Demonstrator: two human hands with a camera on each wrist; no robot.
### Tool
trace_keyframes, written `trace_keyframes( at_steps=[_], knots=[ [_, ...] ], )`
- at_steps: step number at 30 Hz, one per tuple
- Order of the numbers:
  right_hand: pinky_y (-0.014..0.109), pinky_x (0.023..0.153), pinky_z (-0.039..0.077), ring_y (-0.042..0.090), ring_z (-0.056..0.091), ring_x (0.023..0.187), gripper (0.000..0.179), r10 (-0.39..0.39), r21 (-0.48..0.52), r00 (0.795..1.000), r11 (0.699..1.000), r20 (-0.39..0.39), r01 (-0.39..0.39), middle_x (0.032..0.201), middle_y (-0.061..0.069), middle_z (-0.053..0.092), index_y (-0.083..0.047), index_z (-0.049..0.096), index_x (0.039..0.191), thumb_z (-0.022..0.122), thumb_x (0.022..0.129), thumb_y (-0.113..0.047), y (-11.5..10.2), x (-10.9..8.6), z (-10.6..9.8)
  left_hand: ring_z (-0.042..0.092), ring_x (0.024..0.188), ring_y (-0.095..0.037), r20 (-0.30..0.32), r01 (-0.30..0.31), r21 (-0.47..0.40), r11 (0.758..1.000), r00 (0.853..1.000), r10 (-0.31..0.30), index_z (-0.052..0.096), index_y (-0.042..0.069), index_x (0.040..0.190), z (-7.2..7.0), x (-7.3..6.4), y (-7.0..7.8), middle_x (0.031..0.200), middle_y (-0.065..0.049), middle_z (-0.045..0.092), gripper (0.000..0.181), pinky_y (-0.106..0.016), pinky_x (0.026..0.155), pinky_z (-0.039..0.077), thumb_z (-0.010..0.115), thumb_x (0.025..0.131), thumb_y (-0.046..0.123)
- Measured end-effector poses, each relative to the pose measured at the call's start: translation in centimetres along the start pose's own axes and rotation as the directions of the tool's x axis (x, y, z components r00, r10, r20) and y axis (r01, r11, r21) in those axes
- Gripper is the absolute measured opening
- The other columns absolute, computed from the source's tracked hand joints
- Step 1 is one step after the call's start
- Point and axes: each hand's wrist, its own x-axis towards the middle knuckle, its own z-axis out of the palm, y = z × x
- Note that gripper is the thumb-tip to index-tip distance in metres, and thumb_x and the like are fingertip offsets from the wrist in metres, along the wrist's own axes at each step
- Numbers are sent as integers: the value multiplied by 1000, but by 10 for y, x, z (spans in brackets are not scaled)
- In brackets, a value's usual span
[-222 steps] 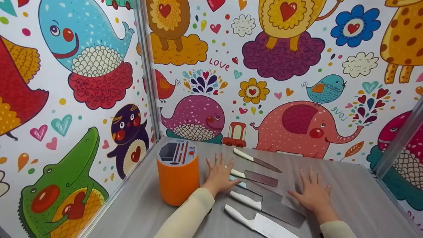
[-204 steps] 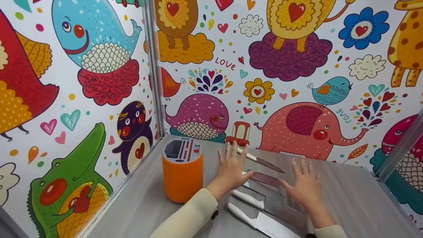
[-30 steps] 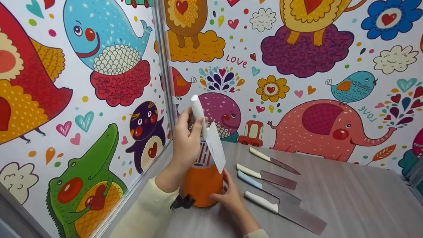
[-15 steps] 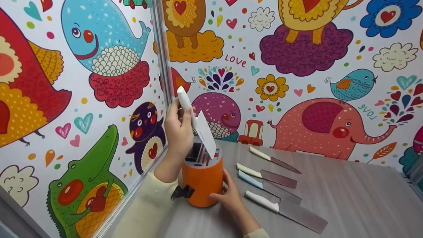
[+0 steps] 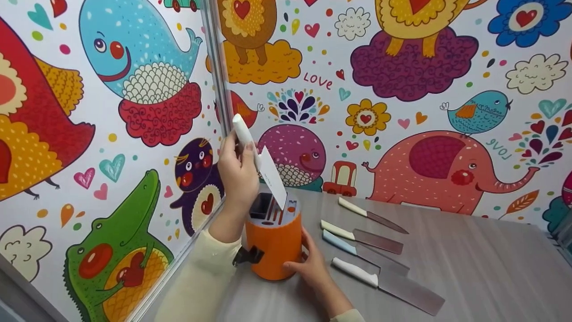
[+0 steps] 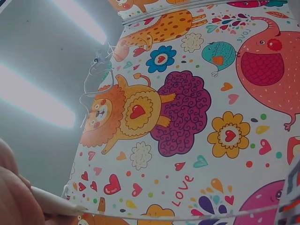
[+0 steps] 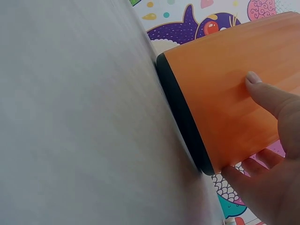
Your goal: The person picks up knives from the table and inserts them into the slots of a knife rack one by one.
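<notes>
My left hand [image 5: 237, 174] grips the white handle of a kitchen knife [image 5: 273, 176] above an orange knife block [image 5: 275, 246]. The knife's broad blade slants down to the right, its tip right at the narrow slots in the block's grey top [image 5: 263, 219]. In the left wrist view the knife handle [image 6: 54, 202] sits under the fingers and the blade shows almost edge-on. Low on the block's right side, my right hand [image 5: 315, 266] holds it, thumb across the front and fingers around the far side. The right wrist view shows the block's dark base [image 7: 183, 115] against the table.
On the grey table [image 5: 482, 268], right of the block, lie a slim cream-handled knife [image 5: 373, 215], a cream-handled cleaver [image 5: 362, 237], a blue-handled knife [image 5: 342, 243] and a white-handled cleaver [image 5: 389, 284]. Cartoon-printed walls [image 5: 330, 53] stand behind and at left.
Earlier, both open hands were over the table and the knife lay there. Since then, it was picked up and the block held. Over the last second, the knife moved left to the slots.
</notes>
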Motion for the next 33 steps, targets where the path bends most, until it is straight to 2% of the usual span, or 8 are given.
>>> trace_keyframes(
  at_steps=[6,15,21,23,26,33],
  knots=[
    [62,129,27,39,32,160,113,-3,-13,1000,1000,3,3,173,13,35,-19,24,170,94,81,-24,1,0,0,63,117,-35,1,12,60,998,1000,-12,52,-7,149,7,-1,-16,131,-24,61,46,-50,112,55,61,106,5],
    [63,128,28,39,32,160,112,-16,-31,1000,999,1,16,174,11,34,-23,26,170,94,81,-23,1,1,0,62,120,-35,74,44,130,991,996,-54,55,-4,148,23,-7,-43,137,-22,62,45,-50,114,53,63,106,10],
    [64,127,30,41,33,158,112,-42,-36,999,998,6,42,172,15,35,-17,25,170,94,81,-22,2,0,0,63,110,-35,92,59,164,985,993,-75,59,-5,144,32,-16,-57,127,-24,65,41,-50,101,56,64,104,6],
    [64,127,30,42,34,158,112,-47,-37,999,998,6,48,172,15,35,-16,25,170,94,81,-22,2,-1,-1,64,110,-35,105,73,177,982,990,-93,60,-5,143,35,-19,-62,126,-24,65,41,-51,101,56,64,104,5],
    [65,126,30,41,34,158,112,-55,-37,998,998,3,55,172,15,36,-16,25,170,94,82,-24,3,-1,-2,65,115,-36,138,122,190,974,979,-149,59,-4,145,39,-26,-72,129,-23,65,41,-51,104,57,62,105,5],
    [66,126,31,43,36,156,111,-77,-26,997,997,2,77,170,18,38,-13,26,169,94,82,-23,5,1,0,64,126,-38,192,246,217,945,938,-288,56,-2,148,41,-39,-94,139,-23,63,41,-53,112,54,59,108,7]
  ],
)
